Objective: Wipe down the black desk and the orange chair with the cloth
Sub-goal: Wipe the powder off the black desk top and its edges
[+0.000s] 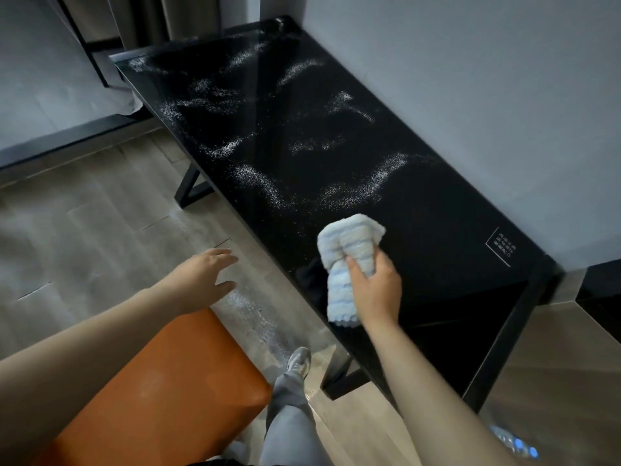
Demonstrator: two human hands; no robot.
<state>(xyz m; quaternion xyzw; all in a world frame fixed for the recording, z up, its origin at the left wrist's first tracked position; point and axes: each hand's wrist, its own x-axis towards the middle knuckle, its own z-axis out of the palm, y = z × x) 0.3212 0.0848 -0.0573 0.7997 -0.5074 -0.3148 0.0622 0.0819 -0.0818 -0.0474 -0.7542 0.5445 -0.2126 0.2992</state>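
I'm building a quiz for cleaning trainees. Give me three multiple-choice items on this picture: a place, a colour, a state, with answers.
1. Where does the powder lie on the desk? A. only the near end B. the middle and far part C. nowhere
2. What colour is the chair? A. orange B. green C. white
3. What is the right hand doing? A. hanging empty B. gripping the cloth C. holding a brush
Answers: 1 B, streaks cover the middle and far end, the near end is dark; 2 A, its seat is orange; 3 B, it clutches the striped cloth.
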